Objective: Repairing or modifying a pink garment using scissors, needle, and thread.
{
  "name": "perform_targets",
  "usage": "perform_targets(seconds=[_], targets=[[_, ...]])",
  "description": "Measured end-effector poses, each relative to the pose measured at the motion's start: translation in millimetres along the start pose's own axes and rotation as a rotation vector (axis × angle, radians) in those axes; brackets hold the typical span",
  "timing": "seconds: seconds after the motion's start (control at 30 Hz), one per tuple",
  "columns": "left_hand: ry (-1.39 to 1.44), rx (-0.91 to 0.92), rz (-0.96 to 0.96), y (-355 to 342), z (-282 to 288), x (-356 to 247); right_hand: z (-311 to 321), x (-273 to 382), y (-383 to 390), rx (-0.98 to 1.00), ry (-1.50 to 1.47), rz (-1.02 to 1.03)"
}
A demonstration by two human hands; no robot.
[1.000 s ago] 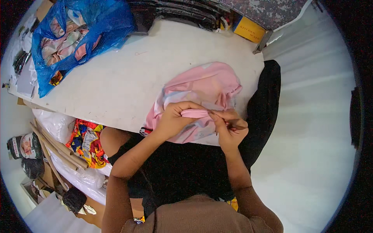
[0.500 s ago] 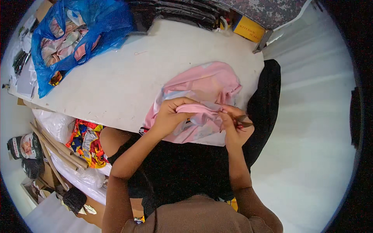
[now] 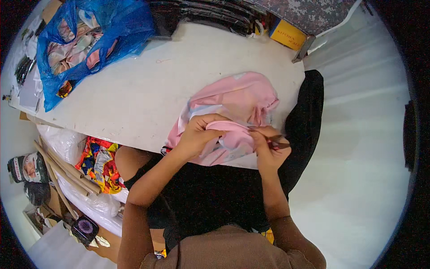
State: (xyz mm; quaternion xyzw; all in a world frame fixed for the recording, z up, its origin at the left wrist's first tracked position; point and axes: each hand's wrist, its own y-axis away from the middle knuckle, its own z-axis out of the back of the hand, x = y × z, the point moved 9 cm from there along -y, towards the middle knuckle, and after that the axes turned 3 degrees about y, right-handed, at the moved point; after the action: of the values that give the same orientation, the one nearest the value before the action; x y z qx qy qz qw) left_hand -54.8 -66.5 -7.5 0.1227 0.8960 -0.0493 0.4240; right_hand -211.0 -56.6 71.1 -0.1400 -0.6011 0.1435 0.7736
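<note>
At the table (image 3: 134, 103) edge, both hands' fingers (image 3: 210, 126) pinch pink cloth (image 3: 242, 98), right perhaps holding scissors (image 3: 278, 144).

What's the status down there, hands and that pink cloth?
Left hand gripping pink cloth at its folded edge. Right hand pinching the same edge, small dark tool in its fingers. White table beneath; nothing blocking.

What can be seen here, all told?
White table top: one, centre.
Pink fabric garment: one, on the table's near right edge, bunched.
Blue plastic bag of printed cloth: one, table's far left.
Black cloth: one, draped off the table's right end.
Yellow box: one, far right.
Bright patterned cloth: one bundle, below the table's left edge.
Small dark tool: one, kind unclear, in the right hand.
Left hand: grip on a pink fold.
Right hand: at the fold, holding the tool.
</note>
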Motion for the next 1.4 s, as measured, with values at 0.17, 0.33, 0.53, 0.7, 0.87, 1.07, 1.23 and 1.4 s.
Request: perform_targets(seconds=[0.17,0.33,0.53,0.7,0.87,1.07,1.23,1.4], targets=[[-0.211,-0.004,-0.095,0.6,-3.0,-11.4,29.8,-2.2,-5.5,-0.261,-0.379,0.015],[-0.400,0.041,-0.239,0.8,-11.5,-25.8,23.2,-14.2,-6.4,-0.196,-0.285,-0.099],[-0.668,0.072,-0.468,5.9,-25.3,-39.7,1.0,3.2,-6.9,-0.014,0.110,-0.099],[-0.808,-0.008,-0.600,10.9,-24.5,-43.9,-18.1,5.1,-7.4,0.104,0.124,-0.114],[-0.868,-0.088,-0.673,18.4,-25.6,-46.1,-18.1,-6.1,-4.4,0.167,0.154,-0.127],[-1.020,0.008,-0.854,22.8,-37.1,-52.6,-23.8,0.2,-6.2,0.216,0.159,-0.119],[-1.328,0.072,-0.959,28.6,-47.4,-46.9,-27.1,-4.3,-7.5,0.207,0.040,-0.210],[-1.397,0.089,-1.070,35.4,-51.8,-41.5,-10.4,-13.7,-2.4,0.096,-0.021,-0.327]])
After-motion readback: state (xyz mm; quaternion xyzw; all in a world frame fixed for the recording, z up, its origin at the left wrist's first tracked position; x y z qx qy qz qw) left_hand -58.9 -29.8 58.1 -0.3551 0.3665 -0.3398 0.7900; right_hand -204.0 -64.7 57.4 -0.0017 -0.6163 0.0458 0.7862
